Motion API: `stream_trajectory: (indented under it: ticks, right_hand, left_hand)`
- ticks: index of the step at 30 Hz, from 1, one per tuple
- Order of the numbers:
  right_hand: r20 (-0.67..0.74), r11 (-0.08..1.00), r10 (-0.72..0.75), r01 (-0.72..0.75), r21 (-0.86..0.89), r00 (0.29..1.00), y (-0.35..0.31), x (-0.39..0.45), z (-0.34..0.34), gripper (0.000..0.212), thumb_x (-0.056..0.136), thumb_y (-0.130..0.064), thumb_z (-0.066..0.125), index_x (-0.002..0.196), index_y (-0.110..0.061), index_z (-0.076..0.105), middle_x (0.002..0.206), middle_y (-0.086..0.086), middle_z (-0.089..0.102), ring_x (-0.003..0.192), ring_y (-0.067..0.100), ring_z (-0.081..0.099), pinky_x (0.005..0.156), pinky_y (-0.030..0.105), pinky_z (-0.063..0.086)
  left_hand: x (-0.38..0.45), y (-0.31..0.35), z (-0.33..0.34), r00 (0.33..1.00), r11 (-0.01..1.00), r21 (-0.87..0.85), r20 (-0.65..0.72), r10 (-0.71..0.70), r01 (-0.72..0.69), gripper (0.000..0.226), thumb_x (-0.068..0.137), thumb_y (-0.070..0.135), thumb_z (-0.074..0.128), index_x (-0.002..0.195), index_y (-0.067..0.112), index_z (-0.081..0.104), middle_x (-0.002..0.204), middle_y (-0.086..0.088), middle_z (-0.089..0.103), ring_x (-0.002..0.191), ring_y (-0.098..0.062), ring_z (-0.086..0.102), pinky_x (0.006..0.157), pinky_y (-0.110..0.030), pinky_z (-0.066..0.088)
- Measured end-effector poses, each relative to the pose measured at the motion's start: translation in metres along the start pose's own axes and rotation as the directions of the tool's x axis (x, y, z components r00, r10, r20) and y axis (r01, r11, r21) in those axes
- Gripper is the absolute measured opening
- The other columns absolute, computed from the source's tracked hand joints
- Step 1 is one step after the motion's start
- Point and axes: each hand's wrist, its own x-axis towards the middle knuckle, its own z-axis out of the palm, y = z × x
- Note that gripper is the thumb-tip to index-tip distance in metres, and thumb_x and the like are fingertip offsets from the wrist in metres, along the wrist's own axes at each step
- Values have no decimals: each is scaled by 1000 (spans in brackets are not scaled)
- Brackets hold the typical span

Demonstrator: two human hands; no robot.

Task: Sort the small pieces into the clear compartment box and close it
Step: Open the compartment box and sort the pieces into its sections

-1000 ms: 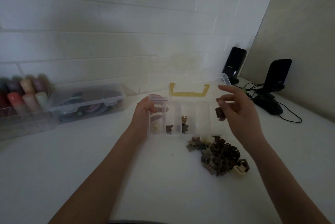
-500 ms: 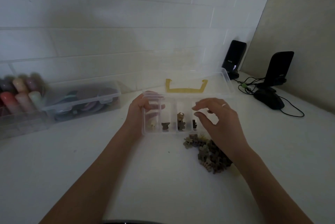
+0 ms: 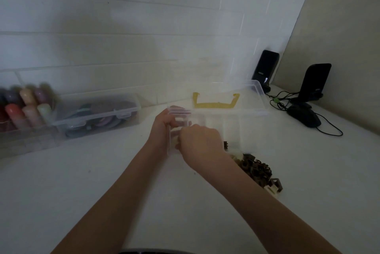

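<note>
Clear compartment box point(image 3: 236, 128) is sitting open on the white desk point(image 3: 82, 181) in front of me, thin see-through plastic with narrow dividers, its lid point(image 3: 255, 97) tilting back toward the tiled wall and showing a flat yellow handle point(image 3: 216, 103). My left hand point(image 3: 162, 128) is gripping the box's left end, fingers curling over its rim and showing through the plastic. My right hand point(image 3: 200, 140) is reaching over the leftmost compartments with knuckles up and fingers bent down; I cannot tell whether it is pinching anything, since the fingertips are hiding beneath it. Small pieces point(image 3: 257, 169), dark brown and a few cream, blocky and angular, are lying in a loose heap just beside the box's near edge, partly behind my right forearm. Off to the left, a second clear latched case point(image 3: 96, 117) is holding dark round things, and blurred pastel cylinders point(image 3: 26, 105) are standing beyond it. At the far right, two black speakers point(image 3: 316, 82) and a dark mouse point(image 3: 304, 117) with trailing cables are resting near the corner.
</note>
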Motion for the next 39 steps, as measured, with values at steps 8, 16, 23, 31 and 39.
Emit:
stream_trajectory:
  ticks: [8,16,23,31,39]
  right_hand:
    - [37,973,131,-136,185,991,6,-7,4,29,91,-41,52,108,-23,67,104,4,66,95,24,63,70,28,40]
    - [-164,957,229,-191,219,960,-5,-14,11,29,94,-43,43,102,-32,68,95,-3,69,88,19,65,60,24,35]
    - [-216,900,305,-207,383,928,5,-24,8,27,90,-46,47,111,-45,64,92,-6,70,89,16,63,66,27,42]
    - [-223,840,322,-169,515,920,16,-23,16,24,88,-41,54,109,-48,64,51,-9,45,61,10,49,54,25,34]
    - [-248,704,355,-83,706,901,17,-16,22,12,83,-36,63,90,-33,73,45,-5,49,44,6,44,50,26,39]
  left_hand:
    - [-6,5,9,998,996,61,-12,61,-60,37,41,9,43,62,25,68,85,-10,63,93,-32,56,71,-33,40]
    - [-2,3,6,997,996,45,-6,81,-81,33,45,6,43,60,23,68,71,-4,63,92,-33,56,60,-26,40]
    - [6,-1,4,993,993,40,-35,111,-109,33,46,8,47,62,22,72,84,-14,61,93,-35,55,77,-42,38]
    - [5,0,5,992,993,41,-46,114,-112,32,44,10,49,65,19,70,89,-20,57,89,-36,53,74,-43,36]
    - [3,1,4,993,994,52,-61,98,-95,44,46,15,54,89,6,58,87,-16,50,82,-29,47,61,-31,38]
